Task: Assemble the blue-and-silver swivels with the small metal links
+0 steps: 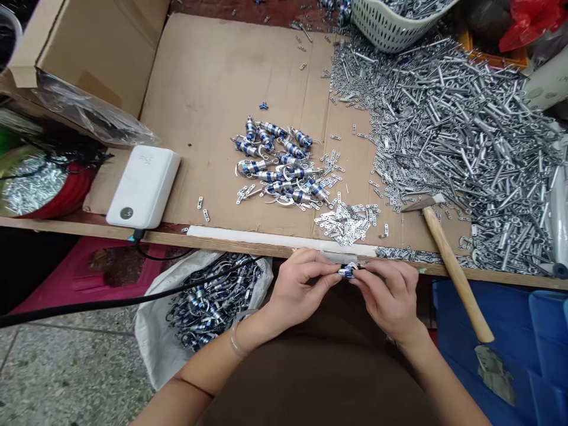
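Head view: left hand (295,290) and right hand (388,293), fingers (326,267) clamped on a small blue-and-silver metal part (347,271) just beyond the counter's (168,236) front edge; any loosened pinch risking a slip and a drop below.

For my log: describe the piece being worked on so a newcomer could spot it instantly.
From the wooden bench edge, drop to the left hand and right hand. Pinched between them is a small blue-and-silver metal piece, the only one held, unlike those on the cardboard.

A small blue-and-silver metal fitting (347,271) sits pinched between the left hand (298,288) and right hand (387,294), lower center of frame.
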Action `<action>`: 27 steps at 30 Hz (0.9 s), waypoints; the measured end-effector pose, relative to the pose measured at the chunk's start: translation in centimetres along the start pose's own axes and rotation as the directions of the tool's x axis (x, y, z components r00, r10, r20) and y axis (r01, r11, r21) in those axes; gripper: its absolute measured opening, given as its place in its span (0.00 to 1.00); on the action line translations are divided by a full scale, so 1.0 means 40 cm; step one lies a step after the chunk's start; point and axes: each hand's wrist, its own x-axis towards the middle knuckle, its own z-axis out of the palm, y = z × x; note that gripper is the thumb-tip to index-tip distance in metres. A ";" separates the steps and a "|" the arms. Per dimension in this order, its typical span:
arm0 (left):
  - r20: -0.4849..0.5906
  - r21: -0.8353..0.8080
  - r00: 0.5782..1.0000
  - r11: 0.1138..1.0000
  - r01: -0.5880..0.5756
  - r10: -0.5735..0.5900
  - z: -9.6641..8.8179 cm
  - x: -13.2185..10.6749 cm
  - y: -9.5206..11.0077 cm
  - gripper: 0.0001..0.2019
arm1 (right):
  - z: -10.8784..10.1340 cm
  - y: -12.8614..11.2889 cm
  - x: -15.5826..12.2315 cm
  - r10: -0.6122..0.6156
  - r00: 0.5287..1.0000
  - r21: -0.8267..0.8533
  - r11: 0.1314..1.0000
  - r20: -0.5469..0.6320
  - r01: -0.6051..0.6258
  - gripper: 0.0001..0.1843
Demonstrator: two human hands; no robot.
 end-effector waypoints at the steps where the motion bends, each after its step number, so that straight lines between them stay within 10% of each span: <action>1: 0.002 0.007 1.000 1.000 -0.006 0.006 0.001 -0.001 0.000 0.04 | 0.001 -0.002 0.000 -0.006 1.000 0.013 1.000 0.003 0.006 0.09; 16: 0.111 0.093 0.971 0.971 -0.222 0.211 -0.002 -0.004 0.003 0.02 | -0.004 -0.013 0.002 0.144 0.965 0.222 0.956 0.220 -0.194 0.01; 22: 0.282 0.445 0.850 0.724 -0.527 0.445 0.007 -0.031 -0.062 0.16 | 0.032 -0.030 -0.022 0.380 0.833 0.243 0.833 0.403 -0.497 0.05; 27: 0.209 0.630 0.864 0.613 -0.477 0.458 0.040 -0.033 -0.096 0.10 | 0.059 -0.009 -0.017 0.498 0.809 0.066 0.838 0.312 -0.541 0.05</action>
